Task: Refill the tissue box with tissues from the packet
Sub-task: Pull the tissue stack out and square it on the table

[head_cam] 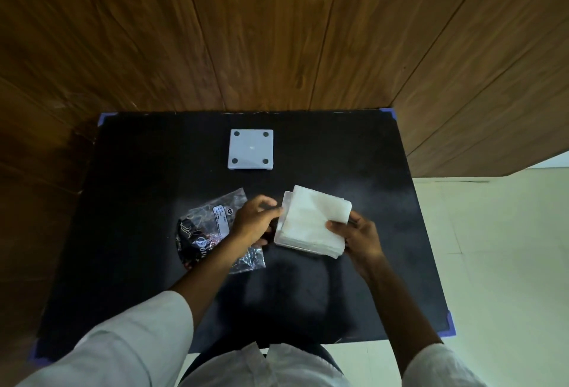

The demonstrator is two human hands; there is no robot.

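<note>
Seating the tissues (312, 220) into the box (284, 201): your right hand (361, 240) pinches the stack's near corner, your left hand (255, 221) curls against the box to brace it; packet (212, 229) lies beside.

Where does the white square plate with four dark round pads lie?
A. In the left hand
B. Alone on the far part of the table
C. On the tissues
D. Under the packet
B: the white plate lies alone on the black table, beyond both hands and the packet.
</note>
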